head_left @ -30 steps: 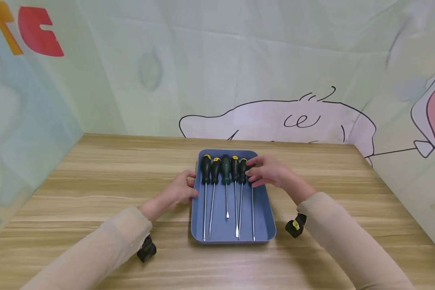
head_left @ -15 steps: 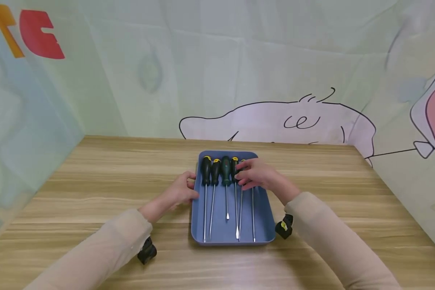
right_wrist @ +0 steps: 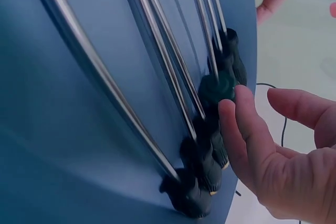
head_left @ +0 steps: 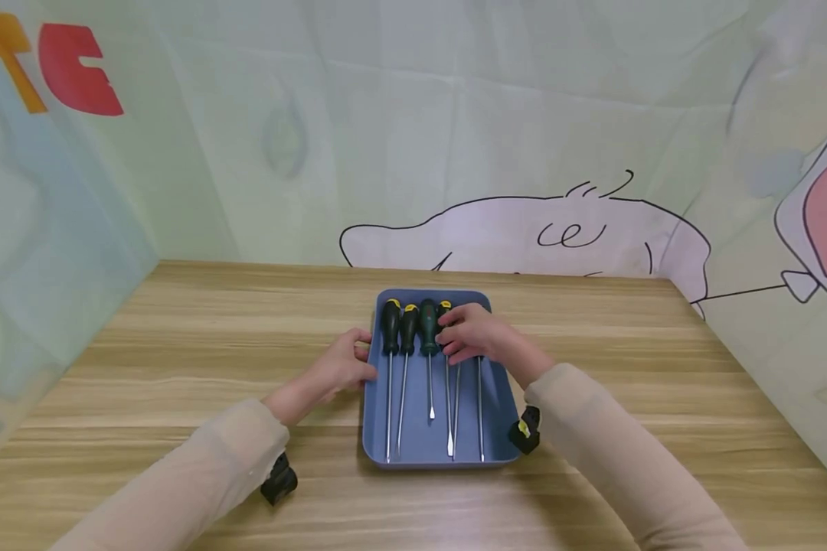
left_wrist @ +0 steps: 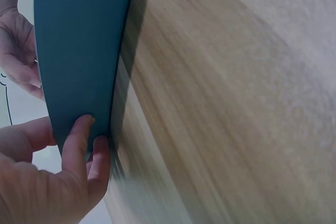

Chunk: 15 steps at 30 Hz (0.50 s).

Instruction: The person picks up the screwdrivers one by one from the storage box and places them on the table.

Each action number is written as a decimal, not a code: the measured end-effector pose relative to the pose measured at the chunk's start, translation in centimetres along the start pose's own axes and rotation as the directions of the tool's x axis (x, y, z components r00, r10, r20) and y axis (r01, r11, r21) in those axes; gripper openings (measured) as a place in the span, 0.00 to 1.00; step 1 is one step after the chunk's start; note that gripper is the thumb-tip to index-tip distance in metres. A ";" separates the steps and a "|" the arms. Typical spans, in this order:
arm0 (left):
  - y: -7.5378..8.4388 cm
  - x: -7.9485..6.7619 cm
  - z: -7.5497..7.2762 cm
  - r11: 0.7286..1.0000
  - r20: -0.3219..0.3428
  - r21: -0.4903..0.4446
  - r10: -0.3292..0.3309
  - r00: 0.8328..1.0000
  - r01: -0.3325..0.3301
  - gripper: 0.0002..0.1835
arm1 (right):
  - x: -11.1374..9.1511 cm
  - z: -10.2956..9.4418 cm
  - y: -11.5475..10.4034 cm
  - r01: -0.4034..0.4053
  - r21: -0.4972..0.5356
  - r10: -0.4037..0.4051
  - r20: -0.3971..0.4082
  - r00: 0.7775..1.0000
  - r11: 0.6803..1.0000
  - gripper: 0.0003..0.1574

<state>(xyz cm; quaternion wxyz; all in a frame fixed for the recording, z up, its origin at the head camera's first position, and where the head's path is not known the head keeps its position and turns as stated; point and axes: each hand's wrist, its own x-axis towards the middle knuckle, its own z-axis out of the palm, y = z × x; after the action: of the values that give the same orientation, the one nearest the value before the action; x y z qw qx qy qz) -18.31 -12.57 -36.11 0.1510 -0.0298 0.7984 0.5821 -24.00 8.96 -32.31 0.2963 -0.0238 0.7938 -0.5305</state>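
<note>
Several screwdrivers with dark handles lie side by side in a blue tray [head_left: 499, 451], handles at the far end. One short flat-bladed screwdriver [head_left: 428, 327] has a dark green handle. Others are black with yellow ends, such as the leftmost screwdriver [head_left: 390, 329]. My left hand [head_left: 339, 363] pinches the tray's left wall, thumb over the rim and fingers on the outside. Above the handles on the right is my right hand [head_left: 481, 334], thumb and fingers apart, fingertips close beside the green handle [right_wrist: 220, 86]. It hides the rightmost handles from the head view.
The tray stands on a wood-grain table [head_left: 234, 306]. Behind it hangs a pale printed cloth [head_left: 248, 138] with cartoon drawings. A small black wrist camera [head_left: 525, 430] sits under the right sleeve, close to the tray's right side, another wrist camera [head_left: 279, 480] under the left sleeve.
My right hand has moved left across the handles, from the rightmost screwdriver to beside the green one. The left hand, tray and screwdrivers have stayed in place.
</note>
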 end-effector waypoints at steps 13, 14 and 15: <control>0.1 -0.2 0.1 1.000 0.001 -0.009 0.009 1.000 -0.009 0.32 | 0.9 2.4 -0.1 0.004 -0.209 -0.046 -0.195 0.980 0.978 0.18; 0.1 -0.2 0.0 1.000 0.002 -0.005 0.008 1.000 -0.008 0.32 | 1.0 2.6 -0.1 0.002 -0.247 -0.059 -0.224 0.973 0.969 0.16; 0.1 -0.2 0.0 1.000 0.003 -0.006 0.008 1.000 -0.008 0.32 | 1.1 2.8 -0.1 0.000 -0.296 -0.077 -0.248 0.966 0.955 0.13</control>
<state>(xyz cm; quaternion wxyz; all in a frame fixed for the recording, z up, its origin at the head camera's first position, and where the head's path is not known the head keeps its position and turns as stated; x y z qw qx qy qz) -18.16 -12.52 -35.96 0.1497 -0.0265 0.7965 0.5852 -23.51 6.19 -33.43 0.1735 -0.0142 0.8947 -0.4113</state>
